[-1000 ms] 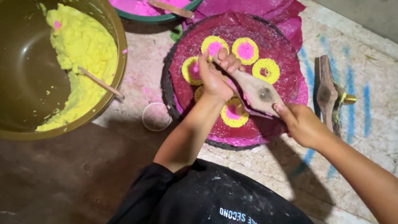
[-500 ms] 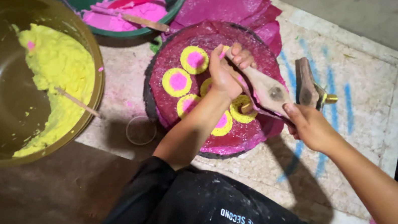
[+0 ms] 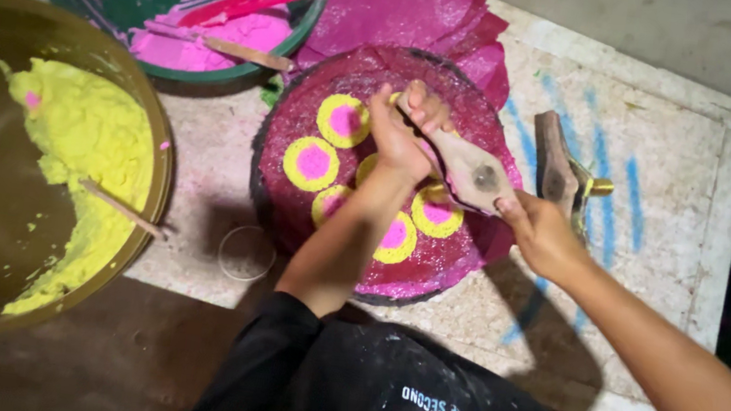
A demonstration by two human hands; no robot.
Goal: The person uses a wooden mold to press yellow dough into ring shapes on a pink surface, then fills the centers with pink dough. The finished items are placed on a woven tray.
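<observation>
Left hand: the left hand (image 3: 400,135), at the centre of the frame, curls its fingers over the front end of a wooden mould (image 3: 468,167), pressing it down on the round tray (image 3: 303,105), apparently to steady it.
Right hand: the right hand (image 3: 540,234), right of centre, grips the mould's rear end, closed around it as a handle would be held.
Wooden mould: lies tilted across the tray's upper right part, held at both ends, just above the discs.
Tray: dark, dusted magenta, carrying at least 5 yellow discs with pink centres (image 3: 312,163), set side by side without touching much, likely so they keep their shape.
Second mould: a spare wooden mould (image 3: 557,159) rests on the stone slab (image 3: 677,169), right of the tray, within reach.
Bowls: a brown bowl of yellow dough (image 3: 75,151) at left; a green bowl of pink dough (image 3: 220,30) at upper left, each with its own stick.
Sheets: magenta sheets (image 3: 409,2) lie stacked at the top.
</observation>
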